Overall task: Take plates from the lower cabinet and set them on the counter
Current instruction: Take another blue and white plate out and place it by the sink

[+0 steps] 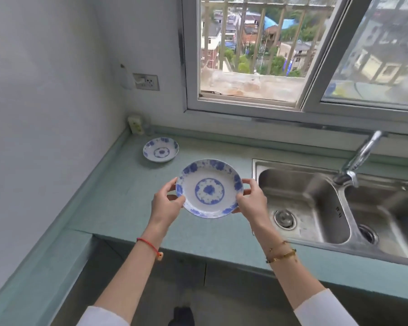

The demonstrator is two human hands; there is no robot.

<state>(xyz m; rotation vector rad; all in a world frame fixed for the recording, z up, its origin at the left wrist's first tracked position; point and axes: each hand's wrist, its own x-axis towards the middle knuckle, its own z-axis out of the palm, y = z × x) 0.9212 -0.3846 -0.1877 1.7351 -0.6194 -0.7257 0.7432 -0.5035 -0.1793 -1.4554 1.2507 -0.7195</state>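
I hold a white plate with a blue flower pattern (209, 189) above the green counter (118, 208), tilted slightly toward me. My left hand (166, 202) grips its left rim, thumb on top. My right hand (251, 201) grips its right rim the same way. A second plate of the same pattern (160, 149) lies flat on the counter near the back left corner. The lower cabinet doors (186, 274) show below the counter's front edge, seemingly closed.
A steel double sink (320, 208) with a tap (360, 158) fills the counter's right side. A wall socket (146, 81) and a small box (135, 123) sit at the back left. The window (252, 48) stands open behind.
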